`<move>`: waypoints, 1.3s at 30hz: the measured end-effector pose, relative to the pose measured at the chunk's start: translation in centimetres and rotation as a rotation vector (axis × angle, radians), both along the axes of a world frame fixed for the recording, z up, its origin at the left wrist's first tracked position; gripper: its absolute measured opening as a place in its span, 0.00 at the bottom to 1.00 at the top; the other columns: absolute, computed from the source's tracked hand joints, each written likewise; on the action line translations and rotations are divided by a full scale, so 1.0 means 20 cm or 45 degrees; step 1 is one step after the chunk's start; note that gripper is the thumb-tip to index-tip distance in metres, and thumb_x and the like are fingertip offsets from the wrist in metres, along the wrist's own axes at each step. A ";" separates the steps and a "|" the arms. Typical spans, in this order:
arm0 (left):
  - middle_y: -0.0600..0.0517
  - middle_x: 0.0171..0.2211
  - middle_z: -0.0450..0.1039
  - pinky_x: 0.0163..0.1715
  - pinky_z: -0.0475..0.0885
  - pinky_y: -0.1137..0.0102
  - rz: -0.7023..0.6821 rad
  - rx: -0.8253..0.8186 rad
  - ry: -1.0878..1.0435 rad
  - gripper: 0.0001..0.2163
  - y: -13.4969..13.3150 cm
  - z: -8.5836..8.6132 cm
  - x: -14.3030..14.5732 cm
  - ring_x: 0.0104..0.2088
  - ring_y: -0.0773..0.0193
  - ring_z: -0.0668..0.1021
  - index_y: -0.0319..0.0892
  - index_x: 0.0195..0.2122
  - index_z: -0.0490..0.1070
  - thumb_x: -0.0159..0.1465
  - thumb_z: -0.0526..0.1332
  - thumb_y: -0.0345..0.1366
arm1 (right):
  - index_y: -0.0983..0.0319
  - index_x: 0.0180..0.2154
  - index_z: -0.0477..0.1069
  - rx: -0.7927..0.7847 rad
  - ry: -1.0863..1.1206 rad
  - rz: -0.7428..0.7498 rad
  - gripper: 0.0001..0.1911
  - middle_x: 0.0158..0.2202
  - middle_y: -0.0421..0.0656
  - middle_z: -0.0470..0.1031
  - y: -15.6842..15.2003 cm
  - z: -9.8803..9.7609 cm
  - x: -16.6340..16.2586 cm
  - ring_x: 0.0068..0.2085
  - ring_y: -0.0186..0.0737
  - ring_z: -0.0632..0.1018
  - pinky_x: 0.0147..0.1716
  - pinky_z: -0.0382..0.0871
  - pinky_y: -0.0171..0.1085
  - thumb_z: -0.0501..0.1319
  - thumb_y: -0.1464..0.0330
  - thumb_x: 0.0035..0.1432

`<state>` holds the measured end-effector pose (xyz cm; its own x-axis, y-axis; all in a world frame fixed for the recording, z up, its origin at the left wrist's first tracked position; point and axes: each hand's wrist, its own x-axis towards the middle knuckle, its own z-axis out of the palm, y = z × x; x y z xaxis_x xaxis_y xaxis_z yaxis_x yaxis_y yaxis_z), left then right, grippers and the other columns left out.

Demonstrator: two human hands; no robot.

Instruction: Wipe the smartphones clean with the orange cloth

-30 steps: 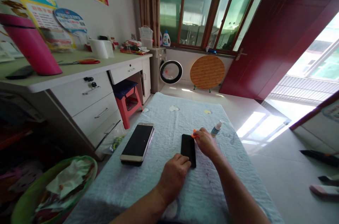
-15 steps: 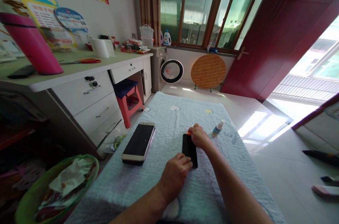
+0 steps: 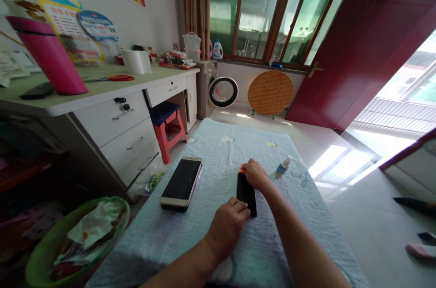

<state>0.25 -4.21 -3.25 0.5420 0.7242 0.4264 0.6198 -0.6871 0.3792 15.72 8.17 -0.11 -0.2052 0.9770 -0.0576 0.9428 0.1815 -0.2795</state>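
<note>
A black smartphone [image 3: 245, 193] lies screen up on the light blue cloth cover [image 3: 218, 151]. My left hand [image 3: 229, 222] is closed at its lower left edge, fingers gripping that end. At the phone's top end, my right hand [image 3: 255, 173] pinches a small orange cloth [image 3: 241, 169] against it; most of the cloth is hidden under the fingers. To the right of that hand stands a small spray bottle [image 3: 282, 167] with a white top and blue label. Further left rests a gold-framed smartphone [image 3: 182, 181], stacked on at least one more device.
A green basket [image 3: 32, 251] holding crumpled paper stands at the left. Beyond it is a desk [image 3: 51, 107] with drawers, bearing a pink bottle [image 3: 51, 58] and orange-handled scissors [image 3: 121, 77]. A red stool [image 3: 166, 136], an open washing machine [image 3: 206, 79] and a round folded table [image 3: 270, 92] are further back.
The whole view has shifted slightly to the right. Both hands keep nearly the same places on the phone, and a little more of the orange cloth shows above the right hand.
</note>
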 end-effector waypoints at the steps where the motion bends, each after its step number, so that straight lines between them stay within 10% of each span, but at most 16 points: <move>1: 0.52 0.43 0.77 0.42 0.75 0.67 0.000 -0.004 -0.001 0.08 0.00 0.00 0.00 0.43 0.59 0.74 0.42 0.41 0.75 0.65 0.61 0.24 | 0.61 0.41 0.76 0.017 -0.007 -0.025 0.15 0.40 0.48 0.69 -0.01 0.00 0.01 0.40 0.40 0.70 0.39 0.59 0.36 0.51 0.73 0.63; 39: 0.52 0.42 0.76 0.42 0.75 0.67 0.004 -0.025 0.043 0.07 0.00 0.03 0.00 0.43 0.59 0.74 0.43 0.40 0.75 0.65 0.60 0.25 | 0.61 0.38 0.78 -0.055 0.021 -0.019 0.13 0.40 0.46 0.69 -0.01 0.01 0.14 0.41 0.38 0.71 0.42 0.60 0.34 0.55 0.74 0.59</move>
<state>0.16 -4.28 -2.72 0.5534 0.7340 0.3936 0.6348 -0.6776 0.3712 18.58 7.87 0.03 -0.1918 0.9767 -0.0965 0.9406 0.1549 -0.3020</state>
